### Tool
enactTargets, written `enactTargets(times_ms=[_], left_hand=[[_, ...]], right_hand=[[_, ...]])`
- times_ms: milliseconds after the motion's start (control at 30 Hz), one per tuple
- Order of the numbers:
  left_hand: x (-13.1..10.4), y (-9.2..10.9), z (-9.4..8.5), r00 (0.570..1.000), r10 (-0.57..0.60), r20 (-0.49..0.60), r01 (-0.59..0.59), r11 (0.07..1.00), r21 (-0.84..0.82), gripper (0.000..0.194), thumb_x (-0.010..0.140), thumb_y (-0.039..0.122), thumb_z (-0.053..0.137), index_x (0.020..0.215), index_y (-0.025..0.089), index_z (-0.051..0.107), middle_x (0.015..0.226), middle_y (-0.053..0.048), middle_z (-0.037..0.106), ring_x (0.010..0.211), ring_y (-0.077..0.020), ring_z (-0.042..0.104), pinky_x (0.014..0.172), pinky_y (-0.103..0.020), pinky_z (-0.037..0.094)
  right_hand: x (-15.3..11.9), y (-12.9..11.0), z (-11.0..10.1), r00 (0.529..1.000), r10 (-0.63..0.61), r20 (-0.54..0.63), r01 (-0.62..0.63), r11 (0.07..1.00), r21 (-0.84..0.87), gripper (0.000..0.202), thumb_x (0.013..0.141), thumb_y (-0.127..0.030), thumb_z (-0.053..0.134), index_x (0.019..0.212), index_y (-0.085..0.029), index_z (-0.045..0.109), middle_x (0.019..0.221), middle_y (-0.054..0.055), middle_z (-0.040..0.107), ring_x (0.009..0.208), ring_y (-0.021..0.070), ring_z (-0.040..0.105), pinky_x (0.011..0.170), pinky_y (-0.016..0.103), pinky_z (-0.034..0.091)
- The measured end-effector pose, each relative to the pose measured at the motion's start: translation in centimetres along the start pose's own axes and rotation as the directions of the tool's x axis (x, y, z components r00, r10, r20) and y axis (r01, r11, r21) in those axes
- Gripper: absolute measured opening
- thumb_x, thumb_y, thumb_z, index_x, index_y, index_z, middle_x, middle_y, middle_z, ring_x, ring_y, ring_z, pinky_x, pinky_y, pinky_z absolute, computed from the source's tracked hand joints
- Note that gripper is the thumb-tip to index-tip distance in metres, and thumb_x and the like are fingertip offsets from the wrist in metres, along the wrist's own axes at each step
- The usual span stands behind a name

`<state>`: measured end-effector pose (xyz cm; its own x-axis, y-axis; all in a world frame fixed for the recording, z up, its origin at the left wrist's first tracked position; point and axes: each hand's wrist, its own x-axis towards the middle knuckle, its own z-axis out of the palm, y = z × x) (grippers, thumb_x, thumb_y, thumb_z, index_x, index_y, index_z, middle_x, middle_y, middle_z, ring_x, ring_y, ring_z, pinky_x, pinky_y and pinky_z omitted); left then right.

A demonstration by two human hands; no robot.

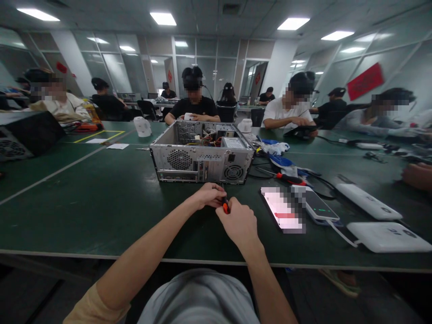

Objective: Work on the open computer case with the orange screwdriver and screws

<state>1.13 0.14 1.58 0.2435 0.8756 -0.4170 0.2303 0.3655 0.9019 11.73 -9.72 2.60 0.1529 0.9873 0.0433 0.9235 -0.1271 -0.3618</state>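
In front of me an opened computer case [212,158] lies on its side, its rear panel with fan grille and power supply facing me and cables showing inside. Just short of its lower edge, my right hand [238,220] is closed around the orange-and-black handle of a screwdriver [226,207]. The tool points away from me, toward the case. My left hand [211,196] is closed at the front part of the screwdriver, its fingertips pinched around it. Whether the tip touches the case or a screw, I cannot tell.
Right of my hands lie a lit phone [281,209], a second phone [320,204] on a cable and white power banks [388,236]. Another red-and-black screwdriver [290,178] rests among cables. A dark computer case [30,134] stands at left. Co-workers sit across the green table [84,216].
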Motion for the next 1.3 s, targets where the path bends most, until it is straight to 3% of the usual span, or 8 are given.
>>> enactTargets(times_ms=[200, 400, 500, 600, 733, 967, 1067, 1300], left_hand=[[0.6, -1.0, 0.1, 0.981, 0.184, -0.063, -0.166, 0.961, 0.222, 0.027, 0.085, 0.038, 0.071, 0.094, 0.016, 0.058, 0.069, -0.001, 0.068, 0.053, -0.0139, 0.065, 0.053, -0.024, 0.054], [0.5, -1.3, -0.5, 0.911, 0.380, -0.162, -0.273, 0.848, 0.455, 0.038, 0.075, 0.052, 0.076, 0.082, 0.017, 0.062, 0.069, -0.005, 0.071, 0.057, -0.0161, 0.068, 0.053, -0.022, 0.052], [0.5, -1.2, -0.7, 0.941, 0.312, -0.131, -0.261, 0.915, 0.307, 0.041, 0.071, 0.050, 0.081, 0.083, 0.017, 0.060, 0.071, -0.004, 0.071, 0.052, -0.0152, 0.066, 0.051, -0.024, 0.054], [0.6, -1.1, -0.7, 0.976, 0.209, -0.057, -0.204, 0.976, 0.080, 0.041, 0.065, 0.037, 0.089, 0.082, 0.015, 0.058, 0.068, -0.002, 0.069, 0.050, -0.0127, 0.065, 0.054, -0.025, 0.057], [0.6, -0.7, -0.6, 0.992, 0.119, -0.044, -0.121, 0.992, -0.046, 0.035, 0.066, 0.019, 0.088, 0.081, 0.014, 0.057, 0.062, 0.001, 0.066, 0.050, -0.0117, 0.065, 0.059, -0.026, 0.059], [0.2, -0.3, -0.9, 0.999, 0.047, 0.025, -0.044, 0.994, -0.101, 0.027, 0.077, 0.007, 0.076, 0.093, 0.013, 0.055, 0.065, -0.002, 0.069, 0.051, -0.0125, 0.066, 0.058, -0.024, 0.057], [0.2, -0.3, -1.0, 0.998, 0.046, 0.039, -0.041, 0.992, -0.120, 0.027, 0.078, 0.004, 0.073, 0.096, 0.013, 0.055, 0.066, -0.002, 0.069, 0.054, -0.0129, 0.067, 0.061, -0.025, 0.058], [0.5, -0.5, -0.5, 0.996, 0.088, 0.017, -0.088, 0.996, -0.029, 0.020, 0.081, 0.012, 0.072, 0.092, 0.014, 0.056, 0.066, -0.001, 0.068, 0.056, -0.0127, 0.067, 0.063, -0.028, 0.060]], right_hand=[[0.3, 0.0, 0.3, 0.999, 0.009, -0.041, -0.008, 1.000, 0.028, 0.031, 0.085, -0.040, 0.053, 0.107, -0.022, 0.065, 0.090, 0.010, 0.072, 0.088, 0.0300, 0.069, 0.067, 0.032, 0.039], [0.5, 0.2, 0.9, 0.996, -0.021, -0.083, 0.023, 0.999, 0.022, 0.037, 0.081, -0.038, 0.059, 0.115, -0.023, 0.061, 0.086, 0.007, 0.072, 0.082, 0.0273, 0.069, 0.064, 0.030, 0.036], [0.4, 0.2, 0.9, 0.994, -0.029, -0.106, 0.031, 0.999, 0.014, 0.033, 0.080, -0.034, 0.061, 0.111, -0.023, 0.059, 0.085, 0.006, 0.071, 0.080, 0.0263, 0.068, 0.063, 0.030, 0.035], [0.4, 0.3, 0.8, 0.991, -0.049, -0.122, 0.052, 0.999, 0.017, 0.024, 0.079, -0.028, 0.061, 0.103, -0.024, 0.058, 0.087, 0.005, 0.070, 0.083, 0.0252, 0.068, 0.062, 0.029, 0.033], [0.5, 0.4, 0.8, 0.988, -0.101, -0.118, 0.104, 0.994, 0.018, 0.022, 0.080, -0.020, 0.060, 0.101, -0.024, 0.054, 0.096, 0.004, 0.069, 0.087, 0.0227, 0.067, 0.062, 0.028, 0.033], [0.0, 0.4, 0.4, 0.995, -0.097, 0.008, 0.097, 0.995, 0.020, 0.035, 0.095, -0.052, 0.049, 0.112, -0.022, 0.048, 0.101, 0.009, 0.069, 0.092, 0.0274, 0.069, 0.066, 0.029, 0.037], [-0.2, 0.3, 0.1, 0.993, -0.092, 0.068, 0.093, 0.996, -0.013, 0.025, 0.100, -0.041, 0.039, 0.114, -0.022, 0.046, 0.097, 0.010, 0.070, 0.091, 0.0280, 0.070, 0.067, 0.030, 0.038], [0.4, 0.2, 0.3, 0.991, -0.088, 0.097, 0.089, 0.996, -0.004, 0.028, 0.090, -0.028, 0.050, 0.117, -0.023, 0.047, 0.097, 0.009, 0.070, 0.091, 0.0283, 0.069, 0.068, 0.030, 0.037]])
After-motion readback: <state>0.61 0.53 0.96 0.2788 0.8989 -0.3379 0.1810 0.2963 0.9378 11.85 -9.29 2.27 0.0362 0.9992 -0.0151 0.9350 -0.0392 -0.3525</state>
